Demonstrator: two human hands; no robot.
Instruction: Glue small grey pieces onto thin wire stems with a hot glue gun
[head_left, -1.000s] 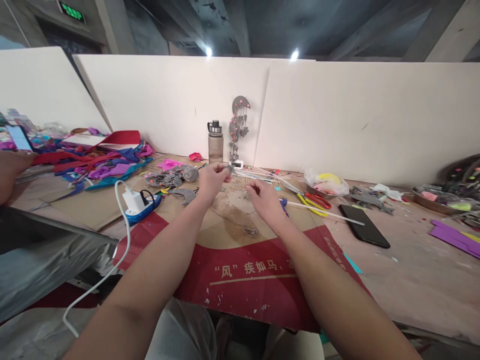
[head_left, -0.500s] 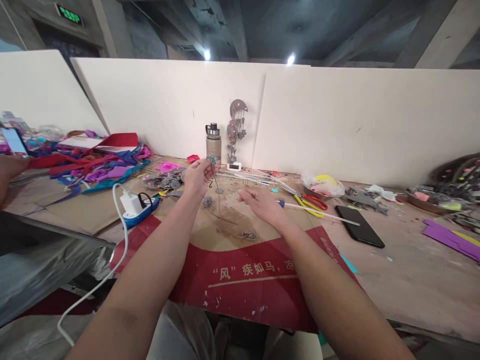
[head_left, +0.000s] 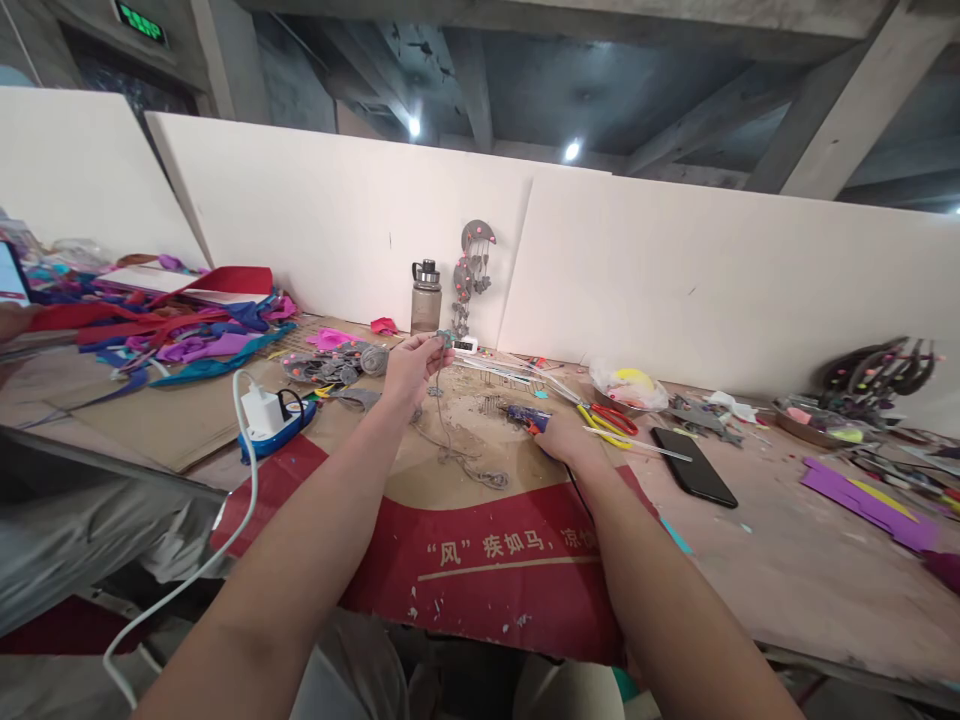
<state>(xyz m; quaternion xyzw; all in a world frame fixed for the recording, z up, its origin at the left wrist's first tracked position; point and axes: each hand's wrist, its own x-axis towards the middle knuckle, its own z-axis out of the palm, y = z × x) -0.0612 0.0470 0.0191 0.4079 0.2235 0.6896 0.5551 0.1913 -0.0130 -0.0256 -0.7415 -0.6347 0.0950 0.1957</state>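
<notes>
My left hand (head_left: 411,366) is raised over the brown cardboard sheet (head_left: 420,470), its fingers pinched on a small grey felt flower (head_left: 445,340) with a thin grey string (head_left: 457,455) that hangs down and coils on the cardboard. My right hand (head_left: 564,440) lies lower and to the right, its fingers closed round a blue glue gun (head_left: 526,418) resting on the cardboard. Red-and-yellow scissors (head_left: 611,418) lie just beyond that hand.
A black phone (head_left: 694,465) lies to the right. A blue power strip (head_left: 274,425) with a white charger sits left. Grey felt pieces (head_left: 337,362), a water bottle (head_left: 426,297) and a hanging grey ornament (head_left: 471,270) stand by the white wall. Coloured felt scraps (head_left: 187,330) pile at far left.
My right hand moved right and down from mid-air onto the blue glue gun and closed on it. My left hand stayed raised with the flower; the view tilted and shifted.
</notes>
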